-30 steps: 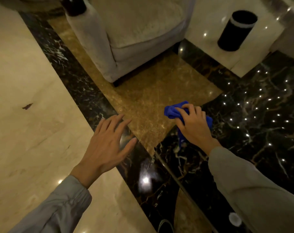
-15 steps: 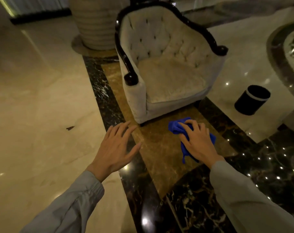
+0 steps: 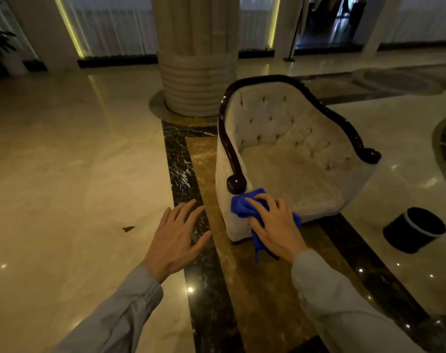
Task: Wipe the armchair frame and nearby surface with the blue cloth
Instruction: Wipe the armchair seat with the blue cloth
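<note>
A cream tufted armchair with a dark glossy wooden frame stands ahead of me on the marble floor. My right hand is closed on a crumpled blue cloth, held just below the round end of the chair's left armrest frame, in front of the chair's front left corner. Part of the cloth hangs down under my palm. To the left, my left hand hovers over the floor, holding nothing, fingers spread.
A thick ribbed column rises behind the chair. A black waste bin stands on the floor to the right. A small dark mark lies on the polished marble floor at left. Curtained walls line the back.
The view has tilted up from the floor, bringing in the whole armchair and column. My right hand with the cloth has come up close to the left armrest end. My left hand stays spread.
</note>
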